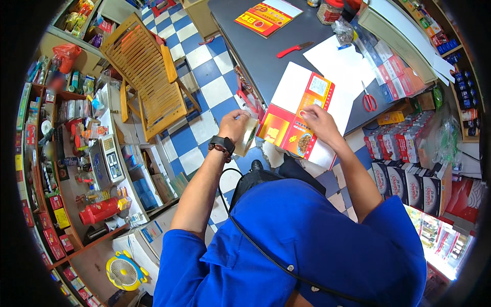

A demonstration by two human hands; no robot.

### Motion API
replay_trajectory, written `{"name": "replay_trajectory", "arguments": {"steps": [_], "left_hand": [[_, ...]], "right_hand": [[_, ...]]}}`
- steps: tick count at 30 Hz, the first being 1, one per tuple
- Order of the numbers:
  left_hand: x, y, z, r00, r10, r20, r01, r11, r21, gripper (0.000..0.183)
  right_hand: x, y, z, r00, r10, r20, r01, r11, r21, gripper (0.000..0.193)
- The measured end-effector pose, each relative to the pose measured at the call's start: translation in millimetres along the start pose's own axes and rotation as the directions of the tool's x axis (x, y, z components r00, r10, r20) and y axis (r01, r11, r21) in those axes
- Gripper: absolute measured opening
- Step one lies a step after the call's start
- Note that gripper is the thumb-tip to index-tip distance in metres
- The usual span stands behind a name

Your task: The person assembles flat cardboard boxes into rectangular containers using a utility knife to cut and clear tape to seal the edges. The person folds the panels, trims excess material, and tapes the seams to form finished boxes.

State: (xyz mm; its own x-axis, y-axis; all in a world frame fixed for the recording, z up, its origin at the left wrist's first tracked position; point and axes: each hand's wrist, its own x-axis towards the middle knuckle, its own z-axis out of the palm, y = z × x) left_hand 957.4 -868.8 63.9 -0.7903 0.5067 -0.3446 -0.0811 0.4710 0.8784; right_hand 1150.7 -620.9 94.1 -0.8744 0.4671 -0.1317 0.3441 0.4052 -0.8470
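Red-yellow cardboard (276, 126) under right hand (321, 123), can't tell grip; left hand (233, 125) holds tape roll (247, 138), partly hidden.

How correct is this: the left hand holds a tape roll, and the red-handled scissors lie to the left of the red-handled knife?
One thing is wrong: in the head view, the red-handled scissors lie to the right of the red-handled knife, not left. The left hand does hold a tape roll.

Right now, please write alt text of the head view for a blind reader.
A person's right hand touches printed red-yellow cardboard at a dark table; the left hand holds what looks like a tape roll. Scissors and a knife lie on the table.
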Motion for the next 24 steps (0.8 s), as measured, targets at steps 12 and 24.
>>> {"name": "replay_trajectory", "arguments": {"steps": [12,24], "left_hand": [[-8,-6,22,0.989,-0.139,-0.052,0.142,0.988,0.058,0.021],[-18,94,32,0.956,-0.167,0.240,0.114,0.969,0.221,0.101]], "right_hand": [[63,58,50,0.907,0.036,0.419,-0.010,0.998,-0.064,0.039],[85,-39,37,0.994,0.029,0.107,-0.071,0.908,0.414,0.018]]}}
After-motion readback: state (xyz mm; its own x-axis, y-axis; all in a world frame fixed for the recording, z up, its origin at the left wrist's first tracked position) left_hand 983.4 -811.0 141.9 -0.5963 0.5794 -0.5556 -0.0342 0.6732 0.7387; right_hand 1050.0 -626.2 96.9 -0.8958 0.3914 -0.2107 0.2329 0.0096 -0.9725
